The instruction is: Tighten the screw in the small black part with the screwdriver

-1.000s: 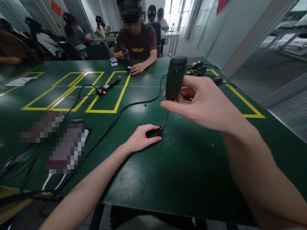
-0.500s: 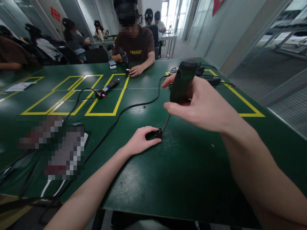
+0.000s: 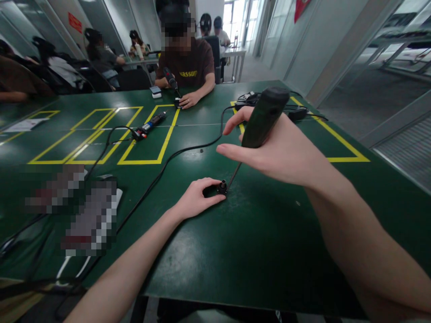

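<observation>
We see: desk (image 3: 188, 269) smooth, glossy | screwdriver handle (image 3: 264, 120) plastic-looking, matt | shaft (image 3: 234, 177) metallic | small part (image 3: 222, 190) shiny metal on top | co-worker's shirt (image 3: 202, 58) matt cloth

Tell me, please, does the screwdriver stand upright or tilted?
Tilted: the screwdriver slants up and to the right from beside the small black part.

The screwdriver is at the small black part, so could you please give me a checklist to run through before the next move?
1. Left hand has the small black part between thumb and forefinger: ok.
2. Screwdriver upright: not ok, it tilts with its top toward the right.
3. Screwdriver tip seated: cannot tell, too small to see.
4. Right hand gripping firmly: cannot tell, thumb and forefinger tips stick out past the screwdriver; other fingers are hidden.
5. Black cable apart from the small black part: ok.
</observation>
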Motion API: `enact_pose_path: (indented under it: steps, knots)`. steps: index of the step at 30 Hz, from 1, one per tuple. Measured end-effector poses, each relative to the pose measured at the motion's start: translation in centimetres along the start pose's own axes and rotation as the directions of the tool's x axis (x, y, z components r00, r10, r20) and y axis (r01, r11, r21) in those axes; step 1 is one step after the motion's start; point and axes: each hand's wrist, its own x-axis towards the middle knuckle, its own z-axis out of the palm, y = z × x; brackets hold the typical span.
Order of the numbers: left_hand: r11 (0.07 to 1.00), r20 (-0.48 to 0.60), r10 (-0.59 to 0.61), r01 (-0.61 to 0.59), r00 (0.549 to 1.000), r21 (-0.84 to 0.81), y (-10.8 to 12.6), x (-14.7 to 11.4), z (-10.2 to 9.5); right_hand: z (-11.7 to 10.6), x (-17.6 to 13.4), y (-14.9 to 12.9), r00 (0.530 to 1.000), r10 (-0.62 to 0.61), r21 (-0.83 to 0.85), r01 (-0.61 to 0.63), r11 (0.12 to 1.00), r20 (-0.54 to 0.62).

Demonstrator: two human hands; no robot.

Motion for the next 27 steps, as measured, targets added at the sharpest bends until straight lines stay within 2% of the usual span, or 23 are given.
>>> enact_pose_path:
  steps: [7,19,27]
  knots:
    - [1.000,-0.005,0.010,-0.010,1.000,0.008,-0.03,0.06,0.08,0.10,-0.11,-0.15,1.000,-0.001,0.126,-0.002,0.992,0.024]
    - [1.000,0.000,0.028,-0.028,1.000,0.009,0.02,0.05,0.14,0.14,-0.10,-0.24,0.999,-0.012,0.019,0.011,1.000,0.035]
    - [0.999,-0.006,0.049,-0.048,0.999,0.019,-0.15,0.07,0.27,0.24,-0.12,-0.06,0.999,-0.036,0.021,0.036,0.999,-0.009]
